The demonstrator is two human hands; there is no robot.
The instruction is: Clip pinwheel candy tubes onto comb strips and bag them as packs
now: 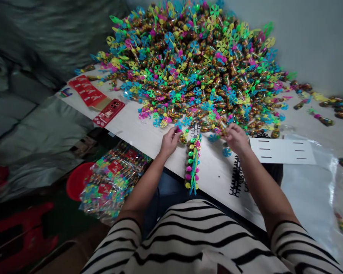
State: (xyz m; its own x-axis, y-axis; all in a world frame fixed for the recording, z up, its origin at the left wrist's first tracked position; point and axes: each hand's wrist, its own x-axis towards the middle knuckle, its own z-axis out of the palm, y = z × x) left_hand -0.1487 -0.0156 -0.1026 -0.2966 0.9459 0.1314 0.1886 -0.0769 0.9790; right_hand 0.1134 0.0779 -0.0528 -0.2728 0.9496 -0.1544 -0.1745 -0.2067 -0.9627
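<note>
A big heap of small candy-filled toy tubes with coloured pinwheel tops point(194, 64) covers the far half of the white table point(143, 133). My left hand point(169, 142) is closed on one toy tube at the heap's near edge. My right hand point(236, 139) is closed on another toy with a pinwheel. Between my hands a black rack strip point(193, 161) lies toward me, with a row of toys clipped along it.
A second black rack strip point(238, 178) lies by my right forearm. A white card with slots point(282, 151) and clear plastic bags point(317, 182) lie at right. Red cards point(87, 91) and a red phone point(108, 112) sit at left. Packed bags point(114, 180) and a red basin point(76, 180) are below.
</note>
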